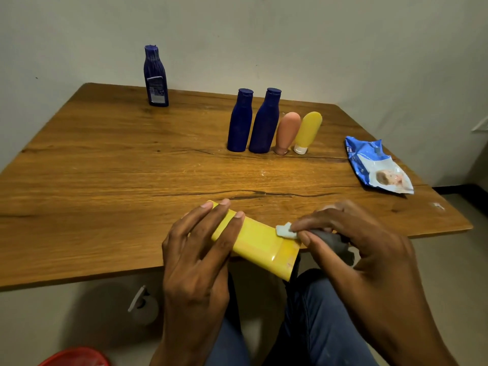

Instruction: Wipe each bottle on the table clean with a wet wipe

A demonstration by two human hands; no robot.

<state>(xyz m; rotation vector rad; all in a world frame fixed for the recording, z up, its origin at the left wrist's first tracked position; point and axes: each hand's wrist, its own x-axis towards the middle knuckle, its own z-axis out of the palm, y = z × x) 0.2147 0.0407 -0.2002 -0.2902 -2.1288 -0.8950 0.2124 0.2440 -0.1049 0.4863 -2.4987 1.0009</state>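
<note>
Fingers of the left hand (196,249) are clamping the yellow tube (257,244) to steady it at the table (105,165) edge. The right hand (351,241) is pinching the wipe (285,230), rubbing the tube's crimped end.

Table (105,159): grained, cracked wood, satin finish. Yellow tube (260,244): glossy plastic. Wipe packet (375,165), far right: crinkled shiny film.
</note>
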